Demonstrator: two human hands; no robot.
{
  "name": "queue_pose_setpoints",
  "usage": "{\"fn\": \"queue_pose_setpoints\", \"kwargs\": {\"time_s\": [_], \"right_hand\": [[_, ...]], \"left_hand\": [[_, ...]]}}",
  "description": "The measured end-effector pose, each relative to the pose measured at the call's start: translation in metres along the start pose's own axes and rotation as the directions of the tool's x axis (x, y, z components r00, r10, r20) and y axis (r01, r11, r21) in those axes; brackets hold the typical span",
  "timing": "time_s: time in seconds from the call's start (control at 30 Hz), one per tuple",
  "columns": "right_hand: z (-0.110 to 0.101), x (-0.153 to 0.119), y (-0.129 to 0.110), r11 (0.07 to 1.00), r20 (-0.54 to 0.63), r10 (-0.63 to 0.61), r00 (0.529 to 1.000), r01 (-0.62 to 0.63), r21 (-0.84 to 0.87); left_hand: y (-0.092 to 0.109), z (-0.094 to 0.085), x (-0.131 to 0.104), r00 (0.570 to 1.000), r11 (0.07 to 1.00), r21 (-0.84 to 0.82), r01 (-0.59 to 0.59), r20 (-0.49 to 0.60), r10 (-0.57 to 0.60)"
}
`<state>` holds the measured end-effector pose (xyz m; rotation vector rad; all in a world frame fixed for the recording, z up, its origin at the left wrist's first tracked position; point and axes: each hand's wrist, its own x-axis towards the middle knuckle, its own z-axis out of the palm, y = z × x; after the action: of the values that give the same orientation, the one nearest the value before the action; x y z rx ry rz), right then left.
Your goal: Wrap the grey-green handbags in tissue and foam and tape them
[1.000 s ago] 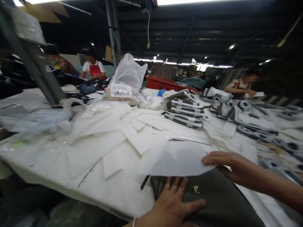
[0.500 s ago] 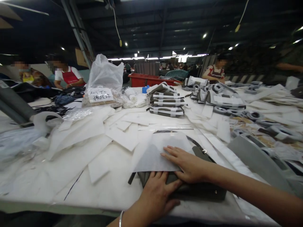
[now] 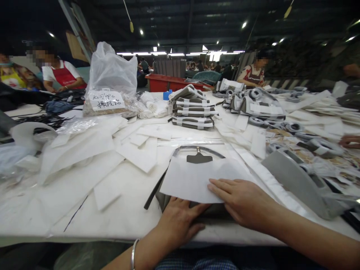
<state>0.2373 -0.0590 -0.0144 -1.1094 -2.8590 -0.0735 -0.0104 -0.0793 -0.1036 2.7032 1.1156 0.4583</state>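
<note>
A dark grey-green bag (image 3: 161,198) lies at the table's front edge, its curved handle (image 3: 208,149) and metal clasp pointing away from me. A white sheet (image 3: 191,178) covers much of its upper side. My left hand (image 3: 178,217) is at the sheet's near edge, fingertips just under or against it; the thumb is apart from the fingers. My right hand (image 3: 242,200) rests on the sheet's right part, fingers stretched out and flat. A dark strap (image 3: 153,189) sticks out at the left of the bag.
Loose white sheets (image 3: 137,153) cover the left. Wrapped bags (image 3: 194,110) stand stacked behind. A plastic sack (image 3: 111,77) stands back left, a grey panel (image 3: 298,183) lies right. People work across the table; another person's hand (image 3: 350,141) shows far right.
The bag now shows its curved handle, clasp and more of its left side. The sheet sits lower on it, and my right hand has shifted right. The camera view has tilted down.
</note>
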Motion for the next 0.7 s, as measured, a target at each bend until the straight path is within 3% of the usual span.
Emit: {"fn": "queue_pose_setpoints", "kwargs": {"time_s": [0.1, 0.4, 0.5, 0.7], "right_hand": [[0.007, -0.002, -0.004, 0.998, 0.093, 0.023, 0.995, -0.029, 0.064], [0.025, -0.003, 0.010, 0.948, 0.167, -0.130, 0.977, 0.074, 0.308], [0.028, -0.004, 0.015, 0.930, 0.179, -0.139, 0.974, 0.066, 0.363], [0.042, -0.009, 0.016, 0.922, 0.165, -0.104, 0.981, 0.033, 0.386]], "left_hand": [[-0.001, 0.001, -0.001, 0.999, 0.999, -0.013, -0.043, -0.002, 0.043], [-0.005, 0.016, -0.009, 0.994, 0.994, 0.105, -0.036, -0.095, 0.046], [-0.006, 0.019, -0.008, 0.997, 0.991, 0.121, -0.047, -0.063, 0.055], [0.008, 0.004, -0.013, 1.000, 0.989, 0.149, -0.015, -0.020, 0.018]]}}
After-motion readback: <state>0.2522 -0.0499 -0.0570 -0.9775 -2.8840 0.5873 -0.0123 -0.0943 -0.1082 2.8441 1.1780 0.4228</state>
